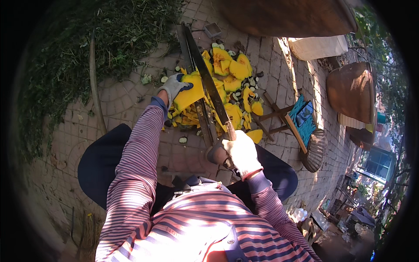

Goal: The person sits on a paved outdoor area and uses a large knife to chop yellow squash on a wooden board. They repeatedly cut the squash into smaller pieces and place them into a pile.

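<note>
My left hand (175, 87), in a pale work glove with dark blue fingertips, holds a large yellow pumpkin slab (193, 89) against the near side of a long-bladed lever chopper. The chopper's dark blade (209, 82) is raised at a slant above its narrow base (203, 122), and the slab's right edge lies beside it. My right hand (242, 152), in a white glove, is closed around the blade's handle (230, 131). Thin pumpkin strips (185, 118) lie heaped below the slab. Beyond the blade are larger pumpkin chunks (240, 68) with green rind, among sliced pale rounds (253, 82).
Cut greenery (124, 36) is piled at the upper left beside a long wooden pole (95, 78). A folding stool (299, 121) with a phone (305, 113) on its teal seat stands at the right. Large brown pots (350, 90) line the brick paving (275, 72).
</note>
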`<state>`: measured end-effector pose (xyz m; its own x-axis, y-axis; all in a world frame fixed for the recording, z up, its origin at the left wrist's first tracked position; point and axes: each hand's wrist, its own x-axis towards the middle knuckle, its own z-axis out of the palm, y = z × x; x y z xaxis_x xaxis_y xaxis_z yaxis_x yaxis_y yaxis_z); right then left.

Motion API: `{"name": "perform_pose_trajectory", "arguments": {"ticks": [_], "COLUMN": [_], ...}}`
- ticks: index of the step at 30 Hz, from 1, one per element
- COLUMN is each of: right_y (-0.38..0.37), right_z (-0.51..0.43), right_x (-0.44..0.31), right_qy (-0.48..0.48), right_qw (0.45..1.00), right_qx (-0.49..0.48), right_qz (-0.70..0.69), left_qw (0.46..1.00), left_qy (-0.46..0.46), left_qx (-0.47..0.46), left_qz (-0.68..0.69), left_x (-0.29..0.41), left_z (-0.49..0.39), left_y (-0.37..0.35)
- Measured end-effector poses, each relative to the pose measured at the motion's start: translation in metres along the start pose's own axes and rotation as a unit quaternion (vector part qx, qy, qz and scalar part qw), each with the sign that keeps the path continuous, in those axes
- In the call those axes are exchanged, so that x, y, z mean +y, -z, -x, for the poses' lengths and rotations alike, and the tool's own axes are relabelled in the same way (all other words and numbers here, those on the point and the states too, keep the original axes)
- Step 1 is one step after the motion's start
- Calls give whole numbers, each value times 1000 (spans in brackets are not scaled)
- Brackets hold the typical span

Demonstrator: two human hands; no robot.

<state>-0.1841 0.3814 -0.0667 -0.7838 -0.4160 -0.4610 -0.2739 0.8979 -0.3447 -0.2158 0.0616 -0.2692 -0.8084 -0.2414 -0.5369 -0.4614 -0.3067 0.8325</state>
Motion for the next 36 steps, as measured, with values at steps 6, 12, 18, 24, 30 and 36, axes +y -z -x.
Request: {"name": "perform_pose_trajectory", "arguments": {"ticks": [6, 12, 18, 24, 30, 36], "right_y": [-33, -95, 20, -67, -97, 30], "right_z": [17, -22, 2, 2, -20, 8], "right_x": [-12, 12, -28, 5, 33, -47], "right_qy": [-24, -163, -110, -74, -121, -183], "right_qw": [990, 985, 978, 987, 975, 928], "right_qx": [23, -36, -91, -7, -26, -127], "right_qz": [-140, -50, -153, -141, -186, -299], "left_qw": [995, 992, 967, 977, 975, 911], "left_qy": [-30, -47, -79, -4, -23, -92], "left_qx": [61, 108, 158, 199, 185, 237], "left_qz": [67, 50, 185, 76, 120, 325], "left_x": [-52, -29, -35, -45, -29, -46], "left_z": [-24, -3, -5, -26, -18, -34], "left_y": [-6, -17, -23, -45, -39, -46]}}
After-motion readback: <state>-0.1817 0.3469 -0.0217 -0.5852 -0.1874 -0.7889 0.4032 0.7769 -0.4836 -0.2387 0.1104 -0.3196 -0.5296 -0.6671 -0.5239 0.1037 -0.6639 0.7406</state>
